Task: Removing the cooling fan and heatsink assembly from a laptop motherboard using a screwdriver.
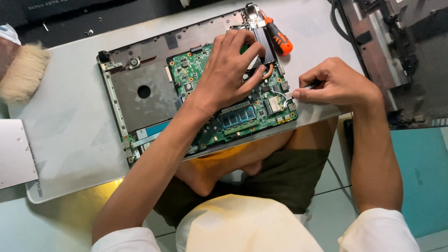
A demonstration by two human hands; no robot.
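Green motherboard [219,88] seated in opened laptop base [140,93] on grey surface [70,135]. Left hand [231,70] spread wide, pressing on board's centre; right hand [338,84] at board's right edge, fingers [303,94] pinching slim tool [309,86]. Orange screwdriver [279,38] just beyond board's top corner.

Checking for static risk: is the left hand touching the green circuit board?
Touching. The head view shows the left hand spread on the green circuit board, its fingertips pressing parts near the copper pipe, with no gap visible.
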